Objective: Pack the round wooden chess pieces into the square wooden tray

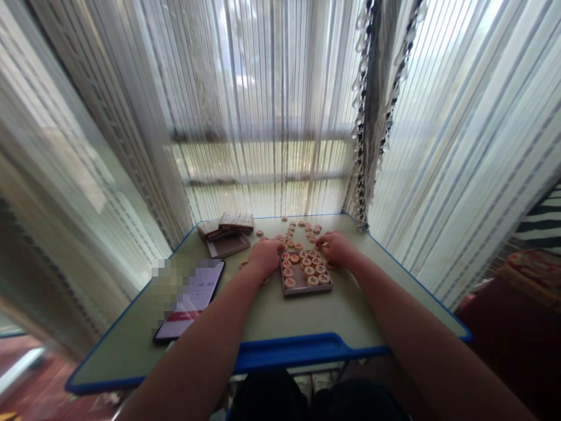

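Observation:
A shallow box [299, 291] lies on the table between my hands. Inside it, Chinese chess pieces with red characters [287, 272] line the left side and the top left, and pieces with dark characters [310, 271] fill the right; bare floor shows in the middle. My left hand [265, 255] is at the box's upper left corner, its fingertips closed at a wooden chess piece [283, 247]. Past the upper right corner, my right hand [336, 246] pinches a round piece at its fingertips. Which characters these two bear is too small to read.
Loose pieces [302, 224] are scattered toward the table's far edge. At the back left, an open box part [228, 245] lies beside stacked boxes [236, 221]. A phone [193, 301] rests at the left. The table [280, 318] has a blue rim; curtains [272, 117] hang behind.

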Motion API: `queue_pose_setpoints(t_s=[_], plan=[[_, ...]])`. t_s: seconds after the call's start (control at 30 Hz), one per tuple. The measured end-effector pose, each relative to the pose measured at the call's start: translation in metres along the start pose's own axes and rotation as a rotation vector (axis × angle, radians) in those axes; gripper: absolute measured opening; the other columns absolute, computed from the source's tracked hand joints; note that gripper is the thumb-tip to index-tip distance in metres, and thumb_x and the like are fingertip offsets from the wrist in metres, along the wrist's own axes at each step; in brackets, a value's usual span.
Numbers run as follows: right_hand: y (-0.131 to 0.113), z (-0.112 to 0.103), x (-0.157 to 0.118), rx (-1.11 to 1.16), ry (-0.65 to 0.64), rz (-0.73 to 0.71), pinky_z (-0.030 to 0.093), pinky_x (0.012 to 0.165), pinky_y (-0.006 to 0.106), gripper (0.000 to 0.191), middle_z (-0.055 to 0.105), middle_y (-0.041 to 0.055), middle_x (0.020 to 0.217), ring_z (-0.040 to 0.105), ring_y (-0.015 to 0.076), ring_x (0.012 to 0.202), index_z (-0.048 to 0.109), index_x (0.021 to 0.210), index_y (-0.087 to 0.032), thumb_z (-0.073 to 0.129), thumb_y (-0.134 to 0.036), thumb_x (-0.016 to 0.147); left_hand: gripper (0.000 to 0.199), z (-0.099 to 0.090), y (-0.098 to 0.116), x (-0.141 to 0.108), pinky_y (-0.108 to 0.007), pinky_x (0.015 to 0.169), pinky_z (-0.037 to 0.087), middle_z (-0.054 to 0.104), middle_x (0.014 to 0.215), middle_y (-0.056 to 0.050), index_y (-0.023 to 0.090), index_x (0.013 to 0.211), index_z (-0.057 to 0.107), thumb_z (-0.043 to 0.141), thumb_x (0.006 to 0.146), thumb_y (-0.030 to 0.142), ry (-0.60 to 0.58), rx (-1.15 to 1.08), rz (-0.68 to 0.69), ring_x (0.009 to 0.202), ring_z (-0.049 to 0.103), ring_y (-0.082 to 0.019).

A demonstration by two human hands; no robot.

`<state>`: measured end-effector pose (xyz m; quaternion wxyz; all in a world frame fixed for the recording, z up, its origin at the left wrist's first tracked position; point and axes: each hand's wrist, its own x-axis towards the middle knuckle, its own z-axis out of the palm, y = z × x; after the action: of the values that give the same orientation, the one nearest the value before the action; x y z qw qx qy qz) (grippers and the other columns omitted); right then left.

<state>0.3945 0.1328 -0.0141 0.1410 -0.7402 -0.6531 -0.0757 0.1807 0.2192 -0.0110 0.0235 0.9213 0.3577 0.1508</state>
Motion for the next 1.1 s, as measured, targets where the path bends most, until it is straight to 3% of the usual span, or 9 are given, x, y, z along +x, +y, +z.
queue_pose_setpoints(t_s=[0.23, 0.43, 0.6, 0.73, 0.97, 1.1], plan=[[0.0033, -0.0003, 0.0011, -0.035, 0.019, 0.026, 0.039, 0.082, 0.028, 0.025, 0.067, 0.0075, 0.086, 0.058, 0.0188, 0.084, 0.070, 0.093, -0.019, 0.051, -0.027, 0.079, 0.037, -0.0009, 0.0002, -0.0001, -0.024, 0.089, 0.041, 0.065, 0.106, -0.001, 0.027, 0.105, 0.064, 0.051, 0.073, 0.016, -0.017, 0.000, -0.001, 0.101, 0.054, -0.016], [0.0043, 0.0014, 0.0000, -0.011, 0.031, 0.009, 0.036, 0.090, 0.030, 0.030, 0.065, 0.0075, 0.096, 0.056, 0.0190, 0.091, 0.068, 0.101, -0.022, 0.050, -0.036, 0.081, 0.035, -0.0001, 0.0000, -0.0004, -0.026, 0.082, 0.044, 0.066, 0.100, -0.003, 0.029, 0.103, 0.065, 0.051, 0.073, 0.018, 0.014, 0.027, -0.003, 0.094, 0.057, -0.018], [0.0045, 0.0018, -0.0018, -0.035, 0.025, 0.052, 0.036, 0.089, 0.033, 0.032, 0.064, 0.0092, 0.095, 0.054, 0.0220, 0.092, 0.069, 0.094, -0.021, 0.052, -0.042, 0.078, 0.036, -0.0010, 0.0008, -0.0003, -0.026, 0.083, 0.044, 0.066, 0.102, -0.003, 0.028, 0.106, 0.065, 0.053, 0.073, 0.021, 0.001, 0.033, 0.002, 0.095, 0.057, -0.018], [0.0050, 0.0039, -0.0016, -0.028, 0.010, 0.007, 0.032, 0.093, 0.034, 0.037, 0.063, 0.0085, 0.098, 0.054, 0.0207, 0.094, 0.061, 0.112, -0.024, 0.052, -0.035, 0.078, 0.036, -0.0010, 0.0007, -0.0003, -0.026, 0.084, 0.043, 0.066, 0.103, -0.002, 0.028, 0.106, 0.064, 0.051, 0.073, 0.020, -0.003, 0.017, -0.003, 0.096, 0.057, -0.017], [0.0046, 0.0048, 0.0003, -0.062, -0.002, 0.027, 0.031, 0.092, 0.033, 0.032, 0.064, 0.0095, 0.094, 0.055, 0.0208, 0.094, 0.068, 0.095, -0.020, 0.049, -0.041, 0.079, 0.037, 0.0008, 0.0005, 0.0002, -0.025, 0.084, 0.043, 0.066, 0.102, -0.002, 0.028, 0.106, 0.064, 0.050, 0.073, 0.018, 0.005, 0.019, 0.005, 0.095, 0.057, -0.017], [0.0035, 0.0023, -0.0008, -0.059, 0.000, 0.011, 0.031, 0.092, 0.032, 0.035, 0.064, 0.0080, 0.096, 0.054, 0.0204, 0.094, 0.065, 0.105, -0.024, 0.052, -0.039, 0.077, 0.038, 0.0018, -0.0002, 0.0007, -0.025, 0.083, 0.043, 0.067, 0.102, -0.001, 0.029, 0.104, 0.065, 0.050, 0.072, 0.016, 0.013, 0.008, 0.006, 0.095, 0.057, -0.017]])
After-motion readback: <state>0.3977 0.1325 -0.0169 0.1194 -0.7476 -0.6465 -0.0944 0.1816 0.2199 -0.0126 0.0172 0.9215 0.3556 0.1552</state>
